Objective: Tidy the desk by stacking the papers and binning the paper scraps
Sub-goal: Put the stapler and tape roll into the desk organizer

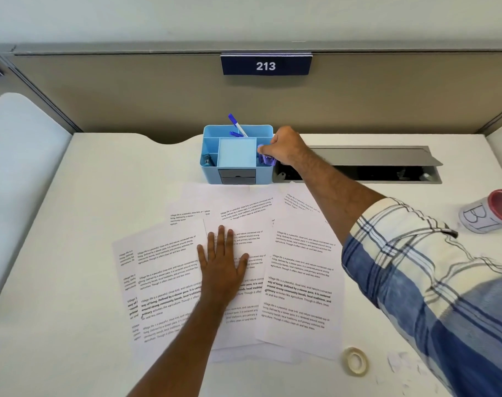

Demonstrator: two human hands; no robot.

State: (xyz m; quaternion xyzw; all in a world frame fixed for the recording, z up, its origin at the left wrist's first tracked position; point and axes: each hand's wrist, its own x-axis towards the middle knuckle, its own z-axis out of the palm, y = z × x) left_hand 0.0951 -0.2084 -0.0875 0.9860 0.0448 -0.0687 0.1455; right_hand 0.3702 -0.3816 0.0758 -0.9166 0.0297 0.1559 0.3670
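Observation:
Several printed papers (298, 276) lie fanned and overlapping across the middle of the white desk (72, 213). My left hand (222, 263) lies flat on them, fingers straight. My right hand (284, 147) reaches to the far side and grips a purple stapler (264, 159) in the right compartment of the blue organiser (212, 170). Small white paper scraps (398, 362) lie near the front right edge, partly hidden by my checked sleeve. A small bin (490, 210) with a red rim and the letters "BI" lies on its side at the right.
A roll of clear tape (356, 361) rests beside the scraps. The organiser holds blue pens (237, 126) and a pad of blue notes (237, 151). An open grey cable hatch (370, 164) sits behind the papers. A partition with the sign 213 (265, 65) closes the back.

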